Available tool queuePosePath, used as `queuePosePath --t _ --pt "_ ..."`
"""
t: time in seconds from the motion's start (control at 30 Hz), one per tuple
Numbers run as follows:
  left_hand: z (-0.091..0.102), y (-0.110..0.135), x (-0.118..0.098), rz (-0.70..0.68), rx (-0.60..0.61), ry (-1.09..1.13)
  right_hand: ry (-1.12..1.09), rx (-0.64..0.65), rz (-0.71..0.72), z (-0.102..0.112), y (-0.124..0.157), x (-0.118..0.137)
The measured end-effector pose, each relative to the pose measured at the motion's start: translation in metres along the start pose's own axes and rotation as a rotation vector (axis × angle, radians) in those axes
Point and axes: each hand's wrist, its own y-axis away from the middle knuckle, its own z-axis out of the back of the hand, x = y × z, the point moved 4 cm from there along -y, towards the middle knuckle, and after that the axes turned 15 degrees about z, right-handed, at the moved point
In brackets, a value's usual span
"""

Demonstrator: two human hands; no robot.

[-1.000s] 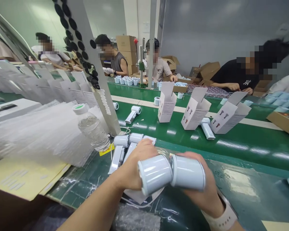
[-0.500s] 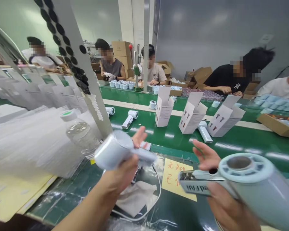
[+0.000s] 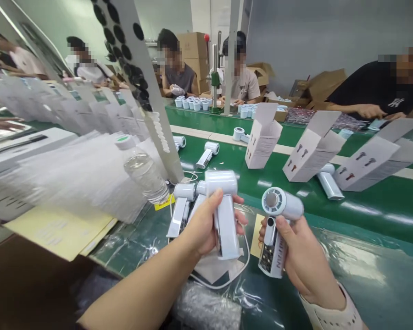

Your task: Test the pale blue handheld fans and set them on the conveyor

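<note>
My left hand grips a pale blue handheld fan upright, its handle pointing down. My right hand is shut around a second pale blue fan, with its round grille facing up and a printed white handle showing. Just beyond my left hand lie more fans of the same kind on the green belt. A white cable loops beneath my hands over a pale sheet of paper.
Open printed cartons stand on the green conveyor with loose fans between them. A water bottle and stacked flat cartons lie at left. A bubble-wrap bag sits near me. Several co-workers sit across the belt.
My hands have come back closer together, with both fans now upright. Half a second ago they were apart and tilted, and a second ago the fan heads nearly touched. The view has shifted slightly.
</note>
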Motion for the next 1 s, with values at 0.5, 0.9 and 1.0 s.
queuePosePath --t 0.5,0.9,1.0 --pt "-0.010 -0.002 0.016 -0.118 -0.162 0.115 -0.170 0.228 -0.144 -0.053 0.033 -0.037" --pt "-0.007 -0.010 0.019 -0.135 -0.050 0.095 0.378 0.381 0.047 -0.026 0.014 0.002" --pt "-0.006 -0.010 0.017 -0.087 -0.040 0.102 0.724 0.259 0.177 0.036 -0.006 0.035"
